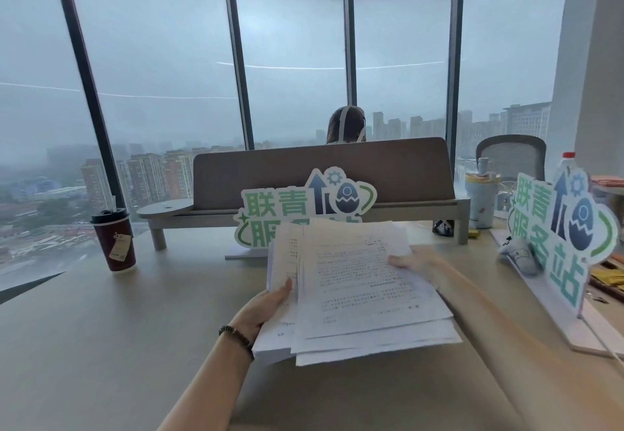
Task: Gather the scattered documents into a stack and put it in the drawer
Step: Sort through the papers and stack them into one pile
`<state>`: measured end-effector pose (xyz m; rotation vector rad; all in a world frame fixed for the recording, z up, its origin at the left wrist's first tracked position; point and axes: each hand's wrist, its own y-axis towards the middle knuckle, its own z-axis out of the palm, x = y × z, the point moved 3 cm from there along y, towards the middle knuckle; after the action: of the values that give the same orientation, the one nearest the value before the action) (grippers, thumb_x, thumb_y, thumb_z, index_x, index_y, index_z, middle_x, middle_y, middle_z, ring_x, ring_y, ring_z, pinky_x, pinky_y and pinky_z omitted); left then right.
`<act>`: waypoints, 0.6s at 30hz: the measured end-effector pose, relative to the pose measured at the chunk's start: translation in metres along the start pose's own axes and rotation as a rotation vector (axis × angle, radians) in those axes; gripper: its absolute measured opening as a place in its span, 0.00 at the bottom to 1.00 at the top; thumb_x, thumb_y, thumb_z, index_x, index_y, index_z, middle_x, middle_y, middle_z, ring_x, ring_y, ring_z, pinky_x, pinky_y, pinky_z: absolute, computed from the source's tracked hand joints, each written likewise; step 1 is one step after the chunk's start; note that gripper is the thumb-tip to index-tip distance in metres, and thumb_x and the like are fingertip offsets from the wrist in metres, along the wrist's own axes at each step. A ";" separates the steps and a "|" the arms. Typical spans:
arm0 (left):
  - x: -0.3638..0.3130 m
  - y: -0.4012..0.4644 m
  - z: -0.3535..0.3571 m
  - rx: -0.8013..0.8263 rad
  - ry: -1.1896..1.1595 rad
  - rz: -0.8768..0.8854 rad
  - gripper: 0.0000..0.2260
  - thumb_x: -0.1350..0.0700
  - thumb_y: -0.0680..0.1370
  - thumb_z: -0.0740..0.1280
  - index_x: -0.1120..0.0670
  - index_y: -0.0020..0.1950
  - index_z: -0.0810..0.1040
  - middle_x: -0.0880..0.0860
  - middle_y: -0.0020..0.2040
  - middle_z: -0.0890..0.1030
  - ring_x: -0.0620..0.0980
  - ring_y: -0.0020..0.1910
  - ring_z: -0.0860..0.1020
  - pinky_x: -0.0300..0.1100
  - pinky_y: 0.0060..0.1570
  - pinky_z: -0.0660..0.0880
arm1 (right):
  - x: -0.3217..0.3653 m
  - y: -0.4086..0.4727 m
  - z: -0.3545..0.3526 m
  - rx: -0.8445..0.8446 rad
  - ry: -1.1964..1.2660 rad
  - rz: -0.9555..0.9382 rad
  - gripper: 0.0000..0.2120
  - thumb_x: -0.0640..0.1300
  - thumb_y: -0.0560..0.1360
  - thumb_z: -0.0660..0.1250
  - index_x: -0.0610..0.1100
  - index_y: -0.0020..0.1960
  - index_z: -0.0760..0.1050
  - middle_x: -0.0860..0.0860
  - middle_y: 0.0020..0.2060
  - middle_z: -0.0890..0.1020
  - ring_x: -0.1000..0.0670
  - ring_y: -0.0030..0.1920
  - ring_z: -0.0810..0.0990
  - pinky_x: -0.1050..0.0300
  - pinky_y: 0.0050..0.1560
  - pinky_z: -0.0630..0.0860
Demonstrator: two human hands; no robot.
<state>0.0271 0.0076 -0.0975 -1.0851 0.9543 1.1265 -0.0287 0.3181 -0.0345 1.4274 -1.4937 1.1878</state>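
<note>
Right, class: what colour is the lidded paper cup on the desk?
Dark red cup with a black lid, in the head view.

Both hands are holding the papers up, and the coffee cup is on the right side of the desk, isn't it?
Not quite. In the head view both hands do hold the papers, but the coffee cup stands on the left side of the desk.

two signs [305, 209], one cup [114, 240], two hands [266, 305]
</note>
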 end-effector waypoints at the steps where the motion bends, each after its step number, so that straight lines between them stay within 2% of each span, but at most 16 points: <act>1: 0.001 0.000 0.001 0.017 -0.022 -0.003 0.24 0.46 0.74 0.68 0.58 0.65 0.78 0.63 0.62 0.81 0.64 0.59 0.79 0.61 0.61 0.76 | -0.003 -0.002 0.004 -0.016 0.023 -0.005 0.09 0.42 0.74 0.74 0.42 0.52 0.78 0.46 0.46 0.85 0.44 0.44 0.85 0.48 0.49 0.82; 3: 0.002 0.000 0.004 0.029 -0.021 -0.008 0.24 0.47 0.73 0.69 0.59 0.64 0.78 0.63 0.60 0.82 0.64 0.59 0.80 0.59 0.60 0.77 | -0.009 -0.006 0.013 -0.035 0.102 -0.012 0.06 0.39 0.75 0.73 0.42 0.49 0.77 0.48 0.41 0.84 0.48 0.39 0.84 0.55 0.37 0.80; 5: 0.002 -0.003 0.006 0.019 0.002 -0.002 0.25 0.47 0.72 0.71 0.60 0.64 0.78 0.62 0.59 0.83 0.63 0.58 0.81 0.57 0.58 0.78 | -0.017 -0.006 0.020 -0.059 0.148 -0.015 0.03 0.37 0.76 0.71 0.42 0.46 0.77 0.49 0.39 0.83 0.49 0.38 0.82 0.60 0.34 0.78; 6: 0.002 -0.004 0.007 0.016 0.009 0.003 0.25 0.48 0.71 0.71 0.60 0.64 0.78 0.61 0.59 0.83 0.62 0.57 0.82 0.56 0.58 0.79 | -0.021 -0.003 0.025 -0.075 0.176 -0.023 0.01 0.38 0.77 0.70 0.41 0.47 0.78 0.48 0.40 0.83 0.49 0.39 0.82 0.59 0.36 0.79; 7: 0.002 -0.004 0.008 0.015 0.011 0.005 0.26 0.48 0.71 0.71 0.60 0.65 0.77 0.61 0.59 0.83 0.62 0.57 0.82 0.57 0.58 0.78 | -0.025 0.001 0.030 -0.087 0.196 -0.034 0.03 0.40 0.78 0.69 0.40 0.49 0.80 0.47 0.43 0.84 0.48 0.43 0.83 0.56 0.43 0.81; 9: 0.004 -0.004 0.009 0.021 0.010 -0.005 0.26 0.49 0.71 0.72 0.60 0.66 0.77 0.62 0.59 0.82 0.62 0.58 0.81 0.58 0.61 0.77 | -0.041 0.019 0.035 -0.104 0.214 -0.054 0.16 0.47 0.76 0.71 0.39 0.59 0.80 0.46 0.53 0.84 0.44 0.53 0.83 0.47 0.60 0.78; 10: 0.004 -0.004 0.010 0.028 0.009 -0.014 0.26 0.49 0.72 0.72 0.60 0.66 0.77 0.62 0.60 0.82 0.63 0.59 0.81 0.59 0.61 0.76 | -0.050 0.031 0.037 -0.088 0.221 -0.062 0.21 0.50 0.74 0.72 0.40 0.62 0.78 0.46 0.57 0.83 0.43 0.56 0.82 0.46 0.63 0.77; 11: 0.005 -0.005 0.012 0.036 0.009 -0.019 0.25 0.49 0.72 0.72 0.60 0.65 0.77 0.62 0.60 0.82 0.63 0.59 0.81 0.60 0.62 0.75 | -0.048 0.028 0.040 -0.065 0.245 -0.063 0.21 0.50 0.75 0.71 0.39 0.64 0.77 0.46 0.59 0.82 0.44 0.58 0.81 0.48 0.62 0.77; 13: 0.005 -0.006 0.014 0.042 0.019 -0.022 0.25 0.49 0.72 0.73 0.60 0.65 0.77 0.62 0.60 0.82 0.64 0.59 0.80 0.60 0.63 0.74 | -0.039 0.015 0.046 -0.030 0.300 -0.065 0.13 0.40 0.79 0.67 0.38 0.63 0.75 0.48 0.58 0.80 0.45 0.58 0.79 0.61 0.50 0.78; 14: 0.005 -0.007 0.014 0.046 0.022 -0.020 0.25 0.50 0.72 0.73 0.60 0.65 0.77 0.62 0.60 0.82 0.64 0.60 0.80 0.61 0.63 0.74 | -0.036 0.010 0.047 -0.010 0.284 -0.065 0.11 0.36 0.79 0.66 0.37 0.61 0.76 0.49 0.58 0.80 0.45 0.56 0.79 0.64 0.46 0.78; 15: 0.005 -0.007 0.014 0.055 0.017 -0.022 0.25 0.51 0.72 0.73 0.60 0.66 0.77 0.62 0.61 0.81 0.64 0.60 0.80 0.61 0.64 0.73 | -0.035 0.009 0.047 -0.002 0.272 -0.068 0.11 0.32 0.78 0.65 0.35 0.60 0.76 0.46 0.58 0.80 0.44 0.56 0.79 0.62 0.48 0.78; 16: 0.006 -0.008 0.014 0.068 0.007 -0.026 0.24 0.53 0.73 0.73 0.60 0.67 0.77 0.63 0.61 0.81 0.64 0.60 0.80 0.62 0.64 0.73 | -0.036 0.011 0.048 0.014 0.272 -0.077 0.12 0.29 0.77 0.66 0.33 0.60 0.76 0.43 0.60 0.81 0.42 0.56 0.80 0.56 0.53 0.79; 18: 0.005 -0.009 0.015 0.082 -0.002 -0.035 0.21 0.57 0.75 0.72 0.62 0.67 0.76 0.64 0.61 0.81 0.65 0.60 0.80 0.62 0.61 0.75 | -0.035 0.009 0.048 -0.010 0.288 -0.089 0.16 0.26 0.74 0.67 0.33 0.61 0.74 0.39 0.60 0.81 0.40 0.57 0.81 0.48 0.58 0.78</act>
<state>0.0376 0.0228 -0.0972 -1.0303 0.9680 1.0508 -0.0302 0.2830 -0.0830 1.2428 -1.2245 1.2684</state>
